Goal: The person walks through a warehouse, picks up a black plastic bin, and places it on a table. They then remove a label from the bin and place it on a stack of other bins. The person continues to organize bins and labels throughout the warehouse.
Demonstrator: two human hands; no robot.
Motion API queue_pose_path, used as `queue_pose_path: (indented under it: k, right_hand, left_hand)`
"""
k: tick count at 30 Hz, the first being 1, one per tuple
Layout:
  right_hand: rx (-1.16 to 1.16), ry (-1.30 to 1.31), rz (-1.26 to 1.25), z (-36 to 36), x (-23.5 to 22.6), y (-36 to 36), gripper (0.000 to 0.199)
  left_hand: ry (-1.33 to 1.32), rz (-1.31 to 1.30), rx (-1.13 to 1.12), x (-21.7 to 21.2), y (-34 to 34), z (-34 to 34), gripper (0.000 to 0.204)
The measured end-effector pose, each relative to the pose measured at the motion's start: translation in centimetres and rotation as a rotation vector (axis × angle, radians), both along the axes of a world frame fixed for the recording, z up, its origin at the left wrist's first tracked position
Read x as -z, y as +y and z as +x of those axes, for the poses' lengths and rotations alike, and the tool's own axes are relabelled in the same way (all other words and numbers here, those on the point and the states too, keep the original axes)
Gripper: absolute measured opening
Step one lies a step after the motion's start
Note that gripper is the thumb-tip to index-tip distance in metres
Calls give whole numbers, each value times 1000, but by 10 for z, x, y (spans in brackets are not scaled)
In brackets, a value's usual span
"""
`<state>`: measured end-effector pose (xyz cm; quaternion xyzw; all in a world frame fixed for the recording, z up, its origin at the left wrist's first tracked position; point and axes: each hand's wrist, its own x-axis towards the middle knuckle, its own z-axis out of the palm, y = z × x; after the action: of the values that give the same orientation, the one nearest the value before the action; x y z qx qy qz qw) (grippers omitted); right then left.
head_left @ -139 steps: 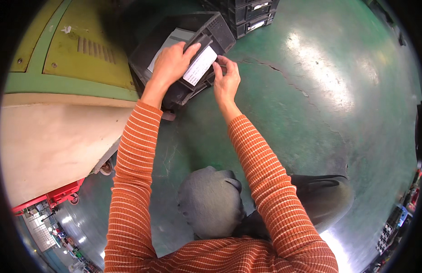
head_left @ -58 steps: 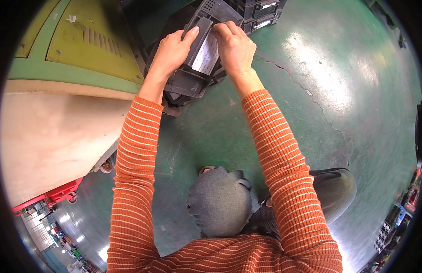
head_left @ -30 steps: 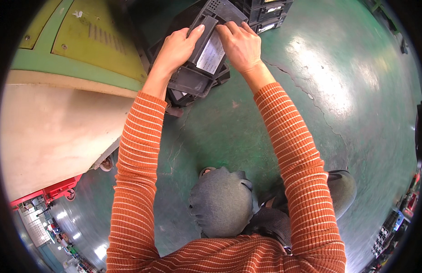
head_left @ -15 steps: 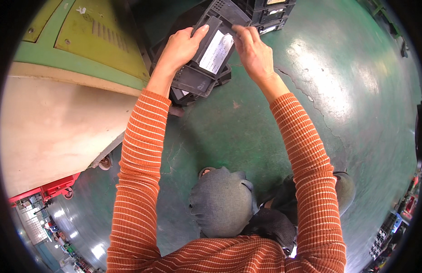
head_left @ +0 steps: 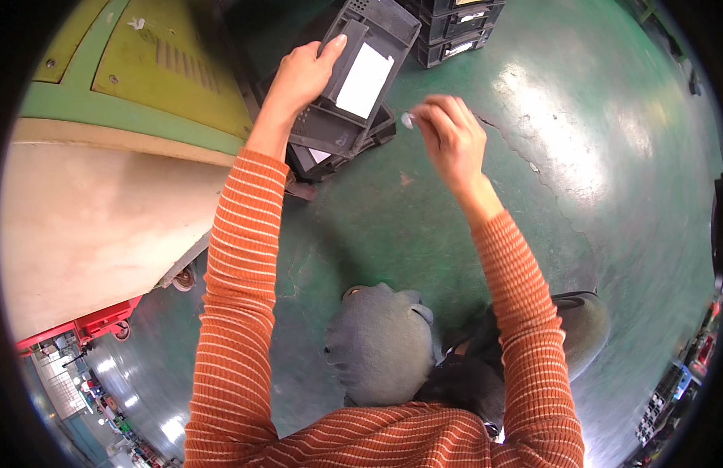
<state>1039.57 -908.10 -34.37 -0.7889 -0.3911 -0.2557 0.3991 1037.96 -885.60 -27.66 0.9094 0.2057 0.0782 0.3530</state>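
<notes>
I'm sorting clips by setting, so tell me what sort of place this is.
Probably a factory or workshop: a vented yellow-green machine housing at left, stacked black plastic crates at the top, and a glossy, cracked green floor.

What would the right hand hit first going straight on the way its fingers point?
Probably the black crate, near its right edge by the white label, up-left of the right hand; depth is unclear, so it might pass above.
</notes>
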Motion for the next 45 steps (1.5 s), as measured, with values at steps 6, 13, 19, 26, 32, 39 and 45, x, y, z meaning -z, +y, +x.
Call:
queue_pose_path:
  k: [6, 13, 19, 26, 32, 39, 45]
  right_hand:
    - [184, 274, 19, -7, 7, 8, 18]
    - [31, 238, 147, -23, 0, 63, 44]
    - [83, 287, 161, -30, -5, 80, 48]
    - [125, 267, 115, -31, -4, 83, 45]
    - [147, 263, 79, -34, -4, 88, 40]
    - [-14, 431, -18, -17, -11, 75, 46]
    - [216, 475, 2, 2, 8, 47, 47]
  left_hand:
    - [8, -70, 26, 7, 4, 7, 64]
    - [30, -93, 15, 10, 1, 8, 58]
    - [18, -91, -4, 9, -6, 9, 57]
    - [19, -74, -18, 8, -11, 7, 60]
    - [23, -44, -17, 11, -10, 8, 60]
    - [-19, -20, 19, 13, -15, 4, 59]
    - [-22, 68, 32, 19, -20, 1, 59]
